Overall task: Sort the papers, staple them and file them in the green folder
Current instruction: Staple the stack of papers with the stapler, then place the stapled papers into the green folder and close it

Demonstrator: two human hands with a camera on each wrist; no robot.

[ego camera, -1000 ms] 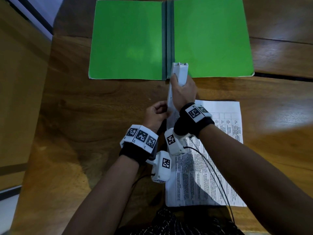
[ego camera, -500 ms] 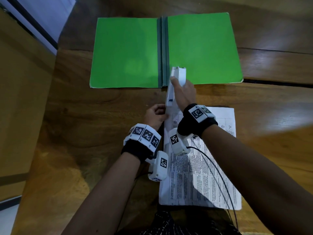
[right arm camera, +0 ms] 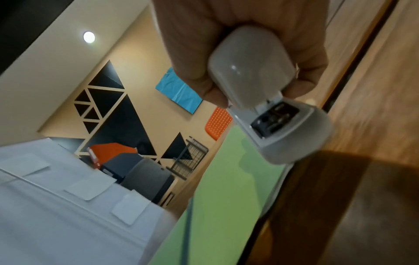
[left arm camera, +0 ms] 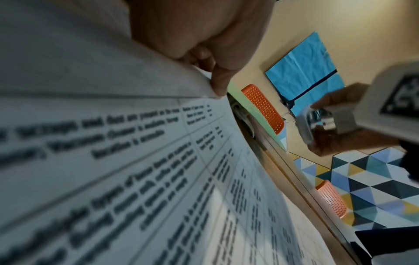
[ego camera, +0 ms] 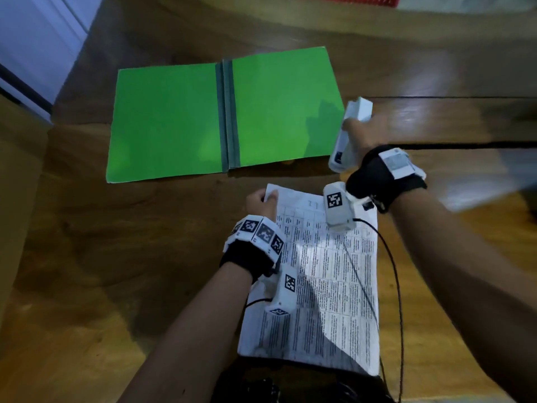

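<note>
The green folder lies open and flat on the wooden table, spine in the middle. Nearer me lies a stack of printed papers with tables of text. My left hand pinches the stack's top left corner, seen close in the left wrist view with the papers. My right hand grips a white stapler in the air, right of the folder's lower right corner. The right wrist view shows the stapler in my fist, above the folder.
A dark seam crosses the table on the right. A red object lies at the far edge. Orange chairs and a patterned floor lie beyond the table. A cable runs over the papers.
My right hand has lifted the stapler off the papers' top left corner and carried it to the right. My left hand still pinches that corner. The head camera has shifted.
</note>
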